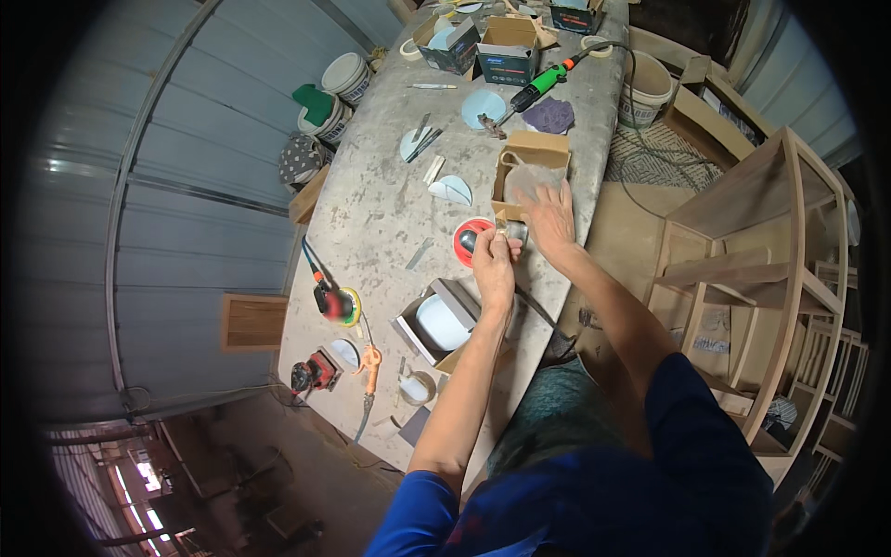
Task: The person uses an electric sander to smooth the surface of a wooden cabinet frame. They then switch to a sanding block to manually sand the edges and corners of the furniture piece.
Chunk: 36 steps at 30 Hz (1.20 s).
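Note:
My left hand (pixel 495 261) pinches a small light-brown piece (pixel 501 223) between thumb and fingers; what it is exactly I cannot tell. It is over the edge of a round red-rimmed item (pixel 470 240) with a black centre. My right hand (pixel 551 217) reaches over the near side of an open cardboard box (pixel 537 141), its fingers on a greyish, translucent bag or cloth (pixel 532 179) inside. Whether those fingers grip it is unclear. Below my left hand, another open box (pixel 456 299) holds pale blue-white sanding discs (pixel 442 322).
A green and black power tool (pixel 539 87) lies at the table's far right, its cable trailing off the edge. Sanders (pixel 337 304) (pixel 317 374) and an orange air blow gun (pixel 371 369) lie at the near left. A wooden cabinet frame (pixel 779 271) stands right of the table (pixel 376 209).

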Available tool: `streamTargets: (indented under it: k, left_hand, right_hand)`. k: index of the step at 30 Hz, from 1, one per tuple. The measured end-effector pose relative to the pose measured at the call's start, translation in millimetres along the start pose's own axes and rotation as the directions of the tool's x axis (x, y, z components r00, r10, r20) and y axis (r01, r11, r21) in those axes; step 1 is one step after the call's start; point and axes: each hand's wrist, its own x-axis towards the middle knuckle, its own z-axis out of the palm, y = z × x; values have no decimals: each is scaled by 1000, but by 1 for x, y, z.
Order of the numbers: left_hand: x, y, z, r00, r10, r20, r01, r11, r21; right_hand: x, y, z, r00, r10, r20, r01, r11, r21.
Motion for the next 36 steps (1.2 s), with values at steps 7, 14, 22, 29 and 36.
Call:
streamTargets:
  k: [7,14,22,29,36]
  left_hand:
    - [-4,8,-7,957,-271,105,291,904,-314]
    - [27,-48,7,852,139,505,-521,322,791]
    - [73,-105,17,876,-8,482,-478,-143,867]
    - [32,-64,40,864,-485,134,268,669,694]
    - [-85,-28,-28,677,-668,308,637,742,209]
  right_hand:
    - [-60,-51,-26,876,254,411,-443,85,892]
    - [-125,11,-9,801,400,445,-458,-68,886]
    - [-124,16,-14,727,427,538,-536,-137,833]
    - [-74,29,-8,776,460,432,-441,-95,893]
    - [-37,28,-51,761,453,464,-577,148,803]
